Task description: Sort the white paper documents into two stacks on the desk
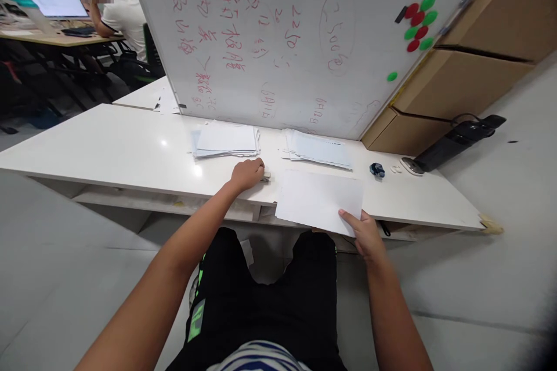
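Observation:
My right hand (368, 235) grips white paper sheets (319, 197) by their near right corner, thumb on top. The paper lies partly over the front edge of the white desk. My left hand (248, 175) is closed on the desk just left of the paper. From under its fingers pokes the end of a small pale grey object (266, 176) that looks like a stapler; most of it is hidden. Behind my left hand sits a stack of papers (226, 139). A second stack of papers (319, 149) lies beyond the held sheets.
A whiteboard (270, 40) with red writing and magnets stands along the desk's back. Cardboard boxes (483, 81) are piled at the right. A dark blue crumpled item (377, 170), a round white-rimmed disc (412, 166) and a black bottle-like object (456, 142) lie nearby. Another person (124, 17) sits far left.

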Motion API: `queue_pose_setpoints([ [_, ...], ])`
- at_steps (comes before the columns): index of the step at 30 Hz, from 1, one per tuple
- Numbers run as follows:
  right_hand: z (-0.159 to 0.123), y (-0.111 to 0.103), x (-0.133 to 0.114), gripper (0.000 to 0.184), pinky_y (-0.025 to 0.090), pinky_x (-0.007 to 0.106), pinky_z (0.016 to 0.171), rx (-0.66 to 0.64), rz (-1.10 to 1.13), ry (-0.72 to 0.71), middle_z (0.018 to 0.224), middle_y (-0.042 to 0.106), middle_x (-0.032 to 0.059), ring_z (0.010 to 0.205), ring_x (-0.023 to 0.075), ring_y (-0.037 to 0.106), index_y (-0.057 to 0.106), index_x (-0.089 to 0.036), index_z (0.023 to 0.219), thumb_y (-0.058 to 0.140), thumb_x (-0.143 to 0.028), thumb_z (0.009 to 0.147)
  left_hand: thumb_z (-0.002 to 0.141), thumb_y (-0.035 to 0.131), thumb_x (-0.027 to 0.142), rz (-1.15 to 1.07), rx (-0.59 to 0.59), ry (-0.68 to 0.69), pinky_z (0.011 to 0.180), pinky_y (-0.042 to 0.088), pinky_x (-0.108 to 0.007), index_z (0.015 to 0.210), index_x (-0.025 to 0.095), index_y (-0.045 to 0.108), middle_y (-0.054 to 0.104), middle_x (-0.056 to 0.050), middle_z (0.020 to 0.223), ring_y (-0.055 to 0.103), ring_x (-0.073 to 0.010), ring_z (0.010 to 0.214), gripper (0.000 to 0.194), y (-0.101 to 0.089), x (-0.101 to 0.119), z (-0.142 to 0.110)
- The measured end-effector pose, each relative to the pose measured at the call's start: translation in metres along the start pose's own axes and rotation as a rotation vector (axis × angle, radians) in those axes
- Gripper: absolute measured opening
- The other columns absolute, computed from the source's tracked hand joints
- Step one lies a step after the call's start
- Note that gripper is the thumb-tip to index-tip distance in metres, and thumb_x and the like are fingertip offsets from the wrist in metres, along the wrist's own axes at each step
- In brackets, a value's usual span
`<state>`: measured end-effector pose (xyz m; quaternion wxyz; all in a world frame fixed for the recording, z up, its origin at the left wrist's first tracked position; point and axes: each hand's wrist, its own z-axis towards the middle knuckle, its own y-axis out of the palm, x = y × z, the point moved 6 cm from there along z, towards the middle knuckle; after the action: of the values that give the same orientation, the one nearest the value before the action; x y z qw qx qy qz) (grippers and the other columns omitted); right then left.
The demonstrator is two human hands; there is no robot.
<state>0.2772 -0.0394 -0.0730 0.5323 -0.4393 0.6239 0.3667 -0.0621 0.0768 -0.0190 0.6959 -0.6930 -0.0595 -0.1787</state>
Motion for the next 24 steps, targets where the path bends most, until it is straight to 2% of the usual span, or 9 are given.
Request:
queue_pose_setpoints([
  [7, -0.002, 0.004, 0.011, 0.045, 0.053, 0.039, 0.089, -0.007, 0.025, 0.041, 0.101, 0.073, 0.0065, 0.094, 0.0247, 0.067, 0.069, -0.017, 0.097, 0.081, -0.037, 0.059, 0.088, 0.031, 0.027, -0.010, -0.010, 0.007, 0.063, 0.039, -0.030, 0.103, 0.024, 0.057, 0.067, -0.004, 0.092, 0.060, -0.0229, 0.081, 0.030, 0.002, -0.001, 0.001],
  [12, -0.005, 0.006, 0.009, 0.044, 0.052, 0.037, 0.091, -0.014, 0.042, 0.053, 0.101, 0.072, 0.0060, 0.094, 0.0229, 0.067, 0.068, -0.017, 0.098, 0.081, -0.035, 0.060, 0.088, 0.031, 0.027, -0.002, -0.004, 0.016, 0.062, 0.038, -0.030, 0.100, 0.023, 0.056, 0.066, -0.004, 0.088, 0.059, -0.0219, 0.075, 0.029, 0.003, -0.001, 0.002],
  [16, 0.000, 0.000, -0.015, 0.045, 0.050, 0.034, 0.096, 0.038, 0.116, -0.050, 0.103, 0.072, 0.0042, 0.102, 0.0211, 0.064, 0.066, -0.019, 0.101, 0.080, -0.032, 0.060, 0.089, 0.033, 0.028, 0.039, 0.045, 0.008, 0.064, 0.037, -0.031, 0.101, 0.021, 0.057, 0.066, -0.006, 0.087, 0.059, -0.0224, 0.077, 0.028, 0.004, 0.001, 0.000],
  [20, 0.016, -0.002, -0.043, 0.048, 0.052, 0.034, 0.093, 0.141, 0.145, -0.158, 0.110, 0.069, 0.0025, 0.107, 0.0213, 0.062, 0.063, -0.023, 0.106, 0.076, -0.033, 0.061, 0.095, 0.028, 0.038, 0.090, 0.205, -0.010, 0.074, 0.038, -0.035, 0.098, 0.017, 0.060, 0.066, -0.010, 0.090, 0.058, -0.0260, 0.089, 0.038, 0.003, 0.006, -0.004],
  [22, 0.026, 0.012, -0.055, 0.048, 0.055, 0.035, 0.086, 0.111, 0.106, -0.149, 0.111, 0.068, 0.0024, 0.106, 0.0225, 0.062, 0.061, -0.025, 0.108, 0.074, -0.036, 0.063, 0.096, 0.025, 0.047, 0.089, 0.238, 0.006, 0.077, 0.038, -0.036, 0.093, 0.017, 0.062, 0.067, -0.011, 0.091, 0.057, -0.0273, 0.094, 0.048, 0.005, 0.008, -0.004],
  [24, 0.035, 0.039, -0.069, 0.047, 0.057, 0.036, 0.081, 0.032, 0.066, -0.140, 0.112, 0.067, 0.0026, 0.104, 0.0229, 0.062, 0.060, -0.026, 0.109, 0.072, -0.036, 0.065, 0.095, 0.025, 0.052, 0.072, 0.244, 0.021, 0.078, 0.038, -0.037, 0.091, 0.017, 0.064, 0.067, -0.011, 0.091, 0.056, -0.0275, 0.095, 0.052, 0.007, 0.008, -0.004],
])
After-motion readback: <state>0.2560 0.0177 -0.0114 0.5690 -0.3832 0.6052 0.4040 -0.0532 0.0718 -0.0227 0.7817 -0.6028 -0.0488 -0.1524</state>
